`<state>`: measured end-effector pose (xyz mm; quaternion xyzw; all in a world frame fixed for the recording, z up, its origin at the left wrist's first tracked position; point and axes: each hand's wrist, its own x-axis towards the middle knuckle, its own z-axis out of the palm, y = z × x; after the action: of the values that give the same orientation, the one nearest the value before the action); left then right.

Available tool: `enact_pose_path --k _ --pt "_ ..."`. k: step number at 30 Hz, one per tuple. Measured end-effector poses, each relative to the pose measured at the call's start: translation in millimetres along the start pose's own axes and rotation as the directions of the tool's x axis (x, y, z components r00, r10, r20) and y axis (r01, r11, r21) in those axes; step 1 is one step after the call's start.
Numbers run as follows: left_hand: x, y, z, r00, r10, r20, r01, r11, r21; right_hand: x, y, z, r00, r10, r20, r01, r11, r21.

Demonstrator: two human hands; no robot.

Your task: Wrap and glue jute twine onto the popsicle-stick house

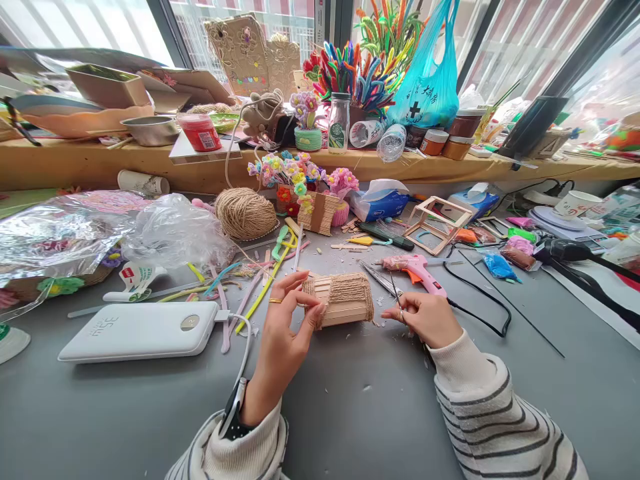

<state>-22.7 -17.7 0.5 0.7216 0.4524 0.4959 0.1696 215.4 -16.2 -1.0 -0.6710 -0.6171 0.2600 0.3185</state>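
My left hand (285, 327) is closed on a small box of wooden sticks partly wrapped in jute twine (345, 298), gripping its left end with thumb and fingers. My right hand (425, 317) is just right of the box, its fingers pinched on a thin metal tool (395, 293) whose blades point up and away. The box sits low over the grey table (350, 407). A ball of jute twine (245, 213) lies behind, with a strand trailing toward the box.
A pink glue gun (417, 270) with a black cord lies behind my right hand. A white power bank (137, 330) sits left. Pipe cleaners, crinkled plastic bags, a wooden frame (437, 223), tissue packs and flower crafts crowd the table and the wooden ledge.
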Motion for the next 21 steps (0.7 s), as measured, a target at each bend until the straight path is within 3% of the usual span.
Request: enact_pose_path --k 7,17,21 --pt "1.3 -7.7 0.4 0.999 -0.051 0.015 0.052 0.997 -0.055 3.0 -6.0 2.7 0.99 0.13 0.048 -0.134 0.987 0.091" --pt "2.0 -14.6 2.2 0.995 -0.095 0.016 0.096 0.992 -0.079 10.0 -0.2 6.6 0.976 0.177 0.124 -0.199 0.96 0.198" --pt "0.8 -13.6 1.2 0.992 -0.123 0.029 0.125 0.988 -0.09 10.4 1.9 8.7 0.983 0.157 0.094 -0.169 0.976 0.14"
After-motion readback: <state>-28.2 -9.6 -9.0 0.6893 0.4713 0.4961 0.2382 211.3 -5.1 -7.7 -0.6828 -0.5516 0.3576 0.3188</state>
